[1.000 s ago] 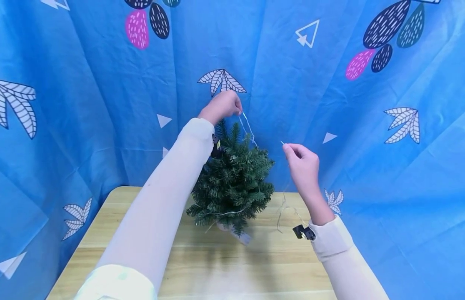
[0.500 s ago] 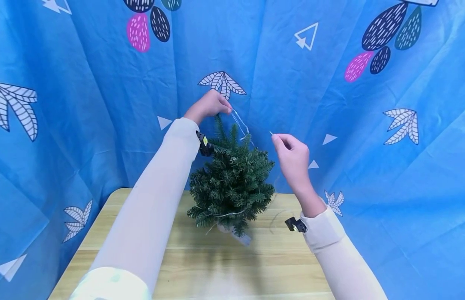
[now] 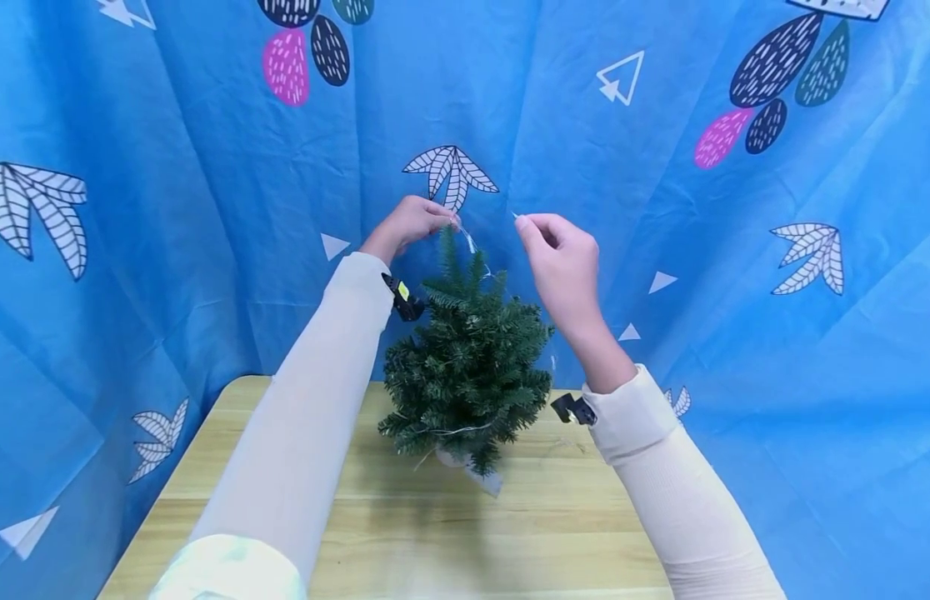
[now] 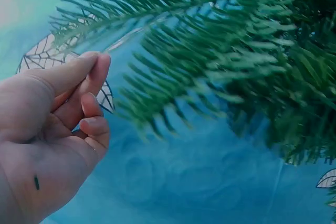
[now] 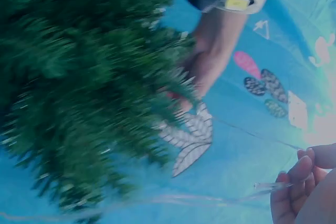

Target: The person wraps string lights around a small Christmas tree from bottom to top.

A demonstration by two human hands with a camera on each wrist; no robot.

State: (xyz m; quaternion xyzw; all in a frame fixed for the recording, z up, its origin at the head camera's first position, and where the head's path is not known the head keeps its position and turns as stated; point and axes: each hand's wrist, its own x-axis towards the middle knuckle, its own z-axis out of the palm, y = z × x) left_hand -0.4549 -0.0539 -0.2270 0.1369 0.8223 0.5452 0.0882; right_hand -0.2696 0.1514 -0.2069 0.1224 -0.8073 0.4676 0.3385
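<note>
A small green tree (image 3: 472,358) stands on the wooden table, a thin wire string (image 3: 465,430) lying across its lower branches. The left hand (image 3: 411,223) is at the tree's top, thumb and forefinger pinching the clear wire; the left wrist view shows that pinch (image 4: 68,103) beside a branch (image 4: 178,61). To the right of the treetop, the right hand (image 3: 566,267) pinches a thin wire between thumb and fingertips. In the right wrist view a taut strand (image 5: 252,134) runs from the right hand (image 5: 304,182) toward the left hand, and more wire (image 5: 184,200) passes below the tree.
Behind the table (image 3: 405,533) hangs a blue patterned curtain (image 3: 570,125). A white tag (image 3: 486,482) shows under the tree, near its base. Faint loose wire (image 3: 566,442) lies on the table at the tree's right. Each wrist wears a small black camera.
The right hand has moved left and up, nearer the treetop. The left hand has shifted left and slightly down, still pinching the wire.
</note>
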